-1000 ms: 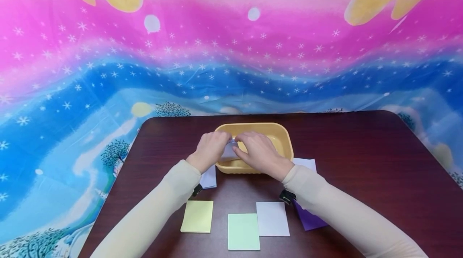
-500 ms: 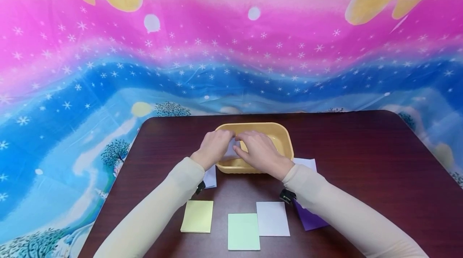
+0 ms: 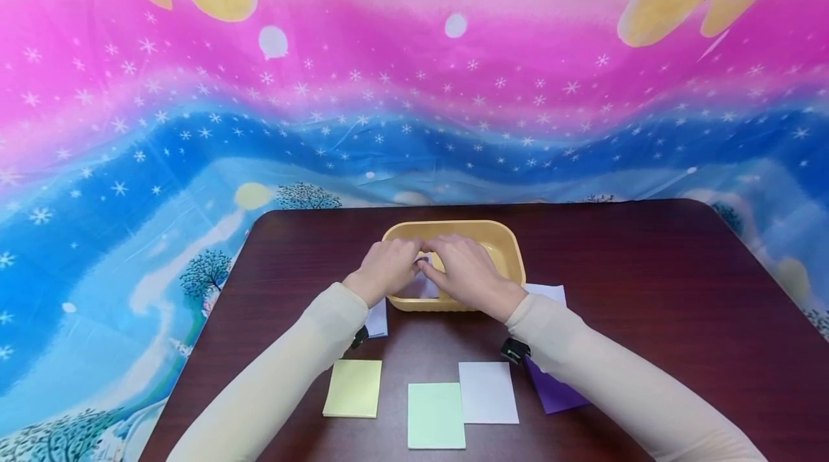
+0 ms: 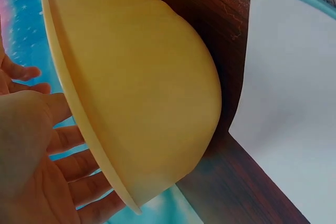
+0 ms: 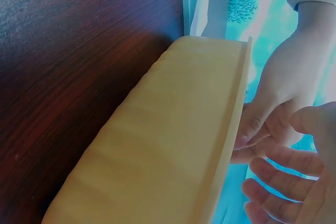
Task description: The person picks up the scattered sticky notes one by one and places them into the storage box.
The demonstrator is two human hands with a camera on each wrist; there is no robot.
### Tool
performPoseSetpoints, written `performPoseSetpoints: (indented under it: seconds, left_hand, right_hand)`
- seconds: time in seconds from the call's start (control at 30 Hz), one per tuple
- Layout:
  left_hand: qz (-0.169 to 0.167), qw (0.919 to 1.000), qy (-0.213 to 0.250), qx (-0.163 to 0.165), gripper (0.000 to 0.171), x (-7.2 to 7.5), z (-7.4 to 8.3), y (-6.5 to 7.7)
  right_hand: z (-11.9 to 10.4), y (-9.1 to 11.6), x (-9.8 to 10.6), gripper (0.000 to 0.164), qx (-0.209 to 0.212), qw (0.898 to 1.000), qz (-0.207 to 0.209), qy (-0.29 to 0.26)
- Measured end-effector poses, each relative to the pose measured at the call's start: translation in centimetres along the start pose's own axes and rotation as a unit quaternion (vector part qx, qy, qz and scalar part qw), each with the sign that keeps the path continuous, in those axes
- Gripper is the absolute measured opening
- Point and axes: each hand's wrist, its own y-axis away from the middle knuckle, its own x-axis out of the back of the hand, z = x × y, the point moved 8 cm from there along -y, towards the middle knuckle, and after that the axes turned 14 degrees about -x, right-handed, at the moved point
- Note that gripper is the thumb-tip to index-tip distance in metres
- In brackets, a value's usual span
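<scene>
The left hand (image 3: pixel 387 264) is hovering over the 9 o'clock side of the yellow tub (image 3: pixel 499 240). In its wrist view the fingers are spreading out behind the rim, but their tips are hiding, so whether they are gripping anything I cannot tell. The right hand (image 3: pixel 469 271) is arching over the tub's middle, its fingers curving loosely apart and holding nothing visible in its own wrist view. The two hands are almost meeting at the fingertips; actual contact I cannot make out. A pale paper piece (image 3: pixel 425 286) is showing beneath them, at about 8 o'clock inside the tub, partly covered by the left hand.

Cream sleeves (image 3: pixel 278 368) are covering both forearms, with a black wrist device (image 3: pixel 516 352) peeking from under the right one.

Taking the tub as the clock's centre, a pale folded sheet (image 3: pixel 376 319) is lying at 8 o'clock, behind the left wrist, and a white sheet (image 3: pixel 549 293) is poking out at 3 to 4 o'clock. A yellow pad (image 3: pixel 352 388) is resting between 7 and 8, a green pad (image 3: pixel 437 415) at 6, touching a white pad (image 3: pixel 488 393) between 5 and 6, and a purple pad (image 3: pixel 554 390) is sitting between 4 and 5, partly under the right sleeve. All are lying on the dark wooden table (image 3: pixel 648 304). At 12 o'clock a snowflake-printed backdrop (image 3: pixel 401 88) is hanging.
</scene>
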Motion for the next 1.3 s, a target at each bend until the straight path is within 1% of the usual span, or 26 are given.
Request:
performPoseSetpoints:
  seconds: [0.1, 0.43, 0.6, 0.7, 1.0, 1.3]
  left_hand:
    - [0.005, 1.0000, 0.002, -0.001, 0.032, 0.1, 0.1, 0.1]
    - [0.026, 0.9996, -0.001, -0.007, 0.031, 0.5, 0.4, 0.2]
    - [0.031, 0.9994, -0.012, -0.008, 0.028, 0.6, 0.4, 0.5]
    - [0.033, 0.9992, -0.021, -0.008, 0.030, 0.7, 0.4, 0.6]
    - [0.048, 0.9985, -0.024, -0.010, 0.033, 0.8, 0.3, 1.2]
    - [0.059, 0.9978, -0.024, -0.017, 0.033, 1.1, 0.6, 1.5]
  right_hand:
    - [0.2, 0.0, -0.1, 0.031, -0.005, 1.000, -0.004, -0.002]
    - [0.2, 0.0, -0.2, 0.033, -0.008, 1.000, -0.007, -0.003]
    - [0.4, 0.1, -0.2, 0.034, -0.015, 1.000, -0.007, -0.002]
    - [0.6, 0.1, -0.2, 0.034, -0.019, 1.000, -0.009, -0.001]
    - [0.8, 0.3, -0.1, 0.032, -0.018, 1.000, -0.010, 0.006]
    - [1.3, 0.5, -0.4, 0.033, -0.017, 1.000, -0.017, 0.013]
